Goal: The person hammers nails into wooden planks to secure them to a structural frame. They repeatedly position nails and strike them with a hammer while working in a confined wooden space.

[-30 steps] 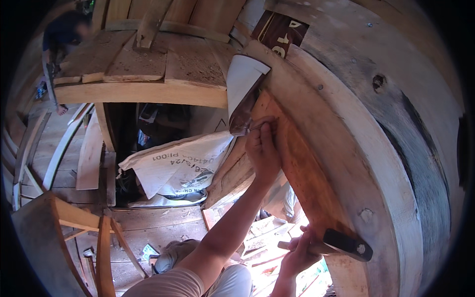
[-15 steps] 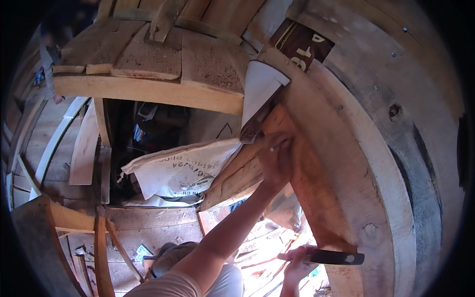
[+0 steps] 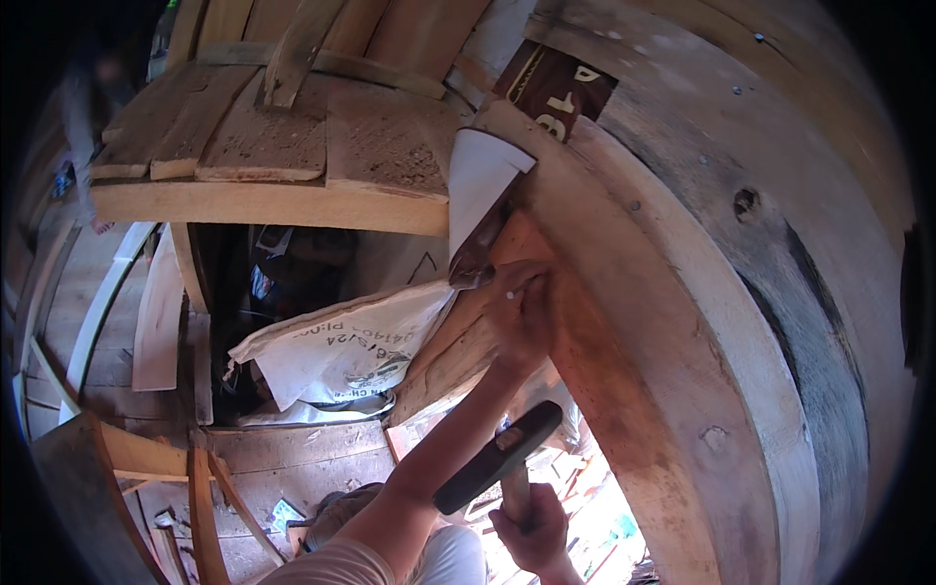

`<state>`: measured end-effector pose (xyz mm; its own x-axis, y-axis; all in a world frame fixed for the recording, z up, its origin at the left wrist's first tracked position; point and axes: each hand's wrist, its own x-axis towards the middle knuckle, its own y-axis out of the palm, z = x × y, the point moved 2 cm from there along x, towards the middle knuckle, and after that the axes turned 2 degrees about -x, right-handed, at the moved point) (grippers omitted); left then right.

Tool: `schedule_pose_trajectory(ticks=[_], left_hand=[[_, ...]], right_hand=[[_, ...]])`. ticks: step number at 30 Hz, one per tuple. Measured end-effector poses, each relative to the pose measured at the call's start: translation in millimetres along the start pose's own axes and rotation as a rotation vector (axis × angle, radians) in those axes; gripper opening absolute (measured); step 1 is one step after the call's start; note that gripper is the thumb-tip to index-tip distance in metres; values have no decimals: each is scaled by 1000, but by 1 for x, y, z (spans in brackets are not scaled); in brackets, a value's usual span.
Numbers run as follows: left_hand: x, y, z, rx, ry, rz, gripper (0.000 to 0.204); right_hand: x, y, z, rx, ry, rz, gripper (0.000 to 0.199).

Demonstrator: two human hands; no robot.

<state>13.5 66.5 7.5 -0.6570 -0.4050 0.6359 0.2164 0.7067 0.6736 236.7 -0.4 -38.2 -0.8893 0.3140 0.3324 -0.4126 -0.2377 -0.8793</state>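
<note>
My left hand (image 3: 526,317) is closed against the orange-brown face of a curved wooden beam (image 3: 595,380). A small pale nail head (image 3: 511,294) shows between its fingers; the rest of the nail is hidden. Below it, my right hand (image 3: 534,534) grips the wooden handle of a hammer (image 3: 478,468). The dark, blocky hammer head is raised and tilted, overlapping my left forearm in the picture, apart from the beam. Just beside my left fingers hangs a folded sheet, white and brown (image 3: 483,180).
A white printed sack (image 3: 341,351) drapes over a dark opening under a plank platform (image 3: 263,202). Upright wooden ribs (image 3: 200,512) stand at lower left. Loose planks (image 3: 161,331) lean farther back. Another person (image 3: 83,136) stands at far left. Bright scrap-strewn ground shows below.
My right hand has brought the hammer up and left, its head turning from level to slanted. My left hand stays at the same place on the beam. The whole view has shifted slightly.
</note>
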Motion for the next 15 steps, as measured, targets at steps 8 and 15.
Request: schedule_pose_trajectory(ticks=[8, 15], left_hand=[[-4, 5, 1, 10, -24, -10, 15], [-3, 2, 3, -39, 19, 17, 15]], right_hand=[[44, 6, 3, 45, -50, -150, 40], [71, -4, 11, 40, -176, -109, 33]])
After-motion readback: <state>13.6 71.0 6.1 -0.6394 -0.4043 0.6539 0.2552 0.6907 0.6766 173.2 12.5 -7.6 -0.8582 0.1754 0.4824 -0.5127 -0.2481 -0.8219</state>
